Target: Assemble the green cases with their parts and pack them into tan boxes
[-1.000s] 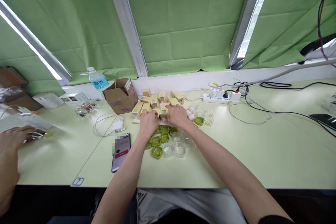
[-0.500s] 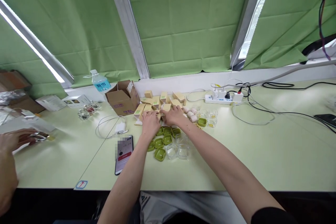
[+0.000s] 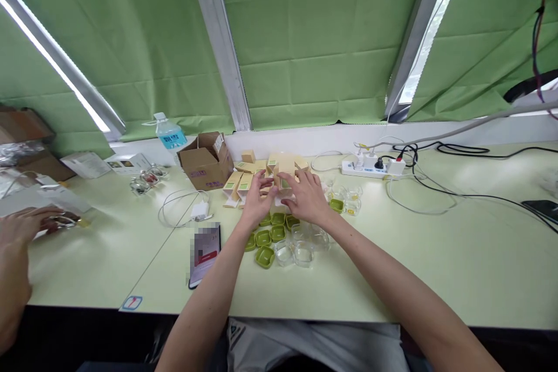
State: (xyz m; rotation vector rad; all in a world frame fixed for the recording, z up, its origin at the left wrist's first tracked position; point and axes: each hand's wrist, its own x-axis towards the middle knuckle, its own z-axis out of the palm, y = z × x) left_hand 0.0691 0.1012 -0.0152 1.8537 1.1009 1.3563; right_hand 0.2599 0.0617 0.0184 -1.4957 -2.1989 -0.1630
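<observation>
My right hand (image 3: 307,195) is closed around a small tan cardboard box (image 3: 286,165), which stands upright between its thumb and fingers. Just left of that box is my left hand (image 3: 258,200), its thumb and fingers apart; whether a fingertip touches the box I cannot tell. More tan boxes with green labels (image 3: 232,185) lie in a heap behind and beside my hands. Nearer the table's front edge sit several green square cups (image 3: 264,256) and clear plastic cups (image 3: 303,253). A green cup (image 3: 336,205) lies among other clear pieces to the right.
An open brown carton (image 3: 204,165) and a bottle (image 3: 171,135) stand at the back left. A phone (image 3: 204,256) lies left of the cups, with a white charger (image 3: 200,210) behind it. A power strip (image 3: 366,168) with cables is back right. Another person's hand (image 3: 30,224) is far left.
My hands have drawn slightly apart, the right one shifting right and nearer. A small cardboard box now stands upright at my right hand's fingers.
</observation>
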